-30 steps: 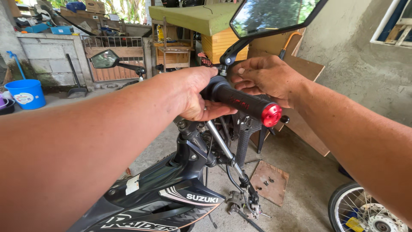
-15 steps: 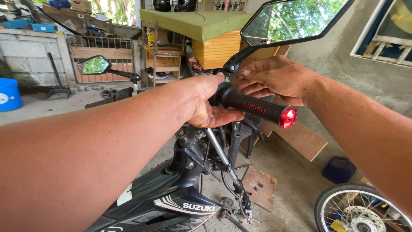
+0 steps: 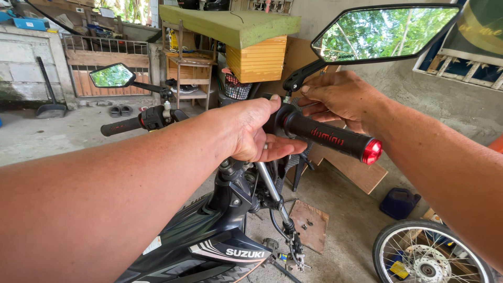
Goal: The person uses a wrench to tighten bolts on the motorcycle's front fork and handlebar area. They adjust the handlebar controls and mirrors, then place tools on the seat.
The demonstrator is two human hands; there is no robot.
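A black motorcycle (image 3: pixel 209 246) stands below me with its handlebar across the view. My left hand (image 3: pixel 251 131) is wrapped around the inner end of the right handlebar, by the switch housing. The right grip (image 3: pixel 327 137) is black with a red end cap (image 3: pixel 372 151). My right hand (image 3: pixel 338 97) rests behind the grip at the base of the right mirror stalk (image 3: pixel 301 73), fingers curled on it. The right mirror (image 3: pixel 385 32) is above. The left grip (image 3: pixel 121 126) and left mirror (image 3: pixel 111 75) are free.
A spoked wheel (image 3: pixel 429 259) lies at the lower right beside a dark blue jug (image 3: pixel 399 202). A plywood piece with small parts (image 3: pixel 309 225) lies on the concrete floor. A wooden shelf (image 3: pixel 191 71) and a green-topped box (image 3: pixel 246 36) stand behind.
My view has shifted right and closer; the handlebar and both hands stay together, with my right hand now nearer the mirror stalk's base.
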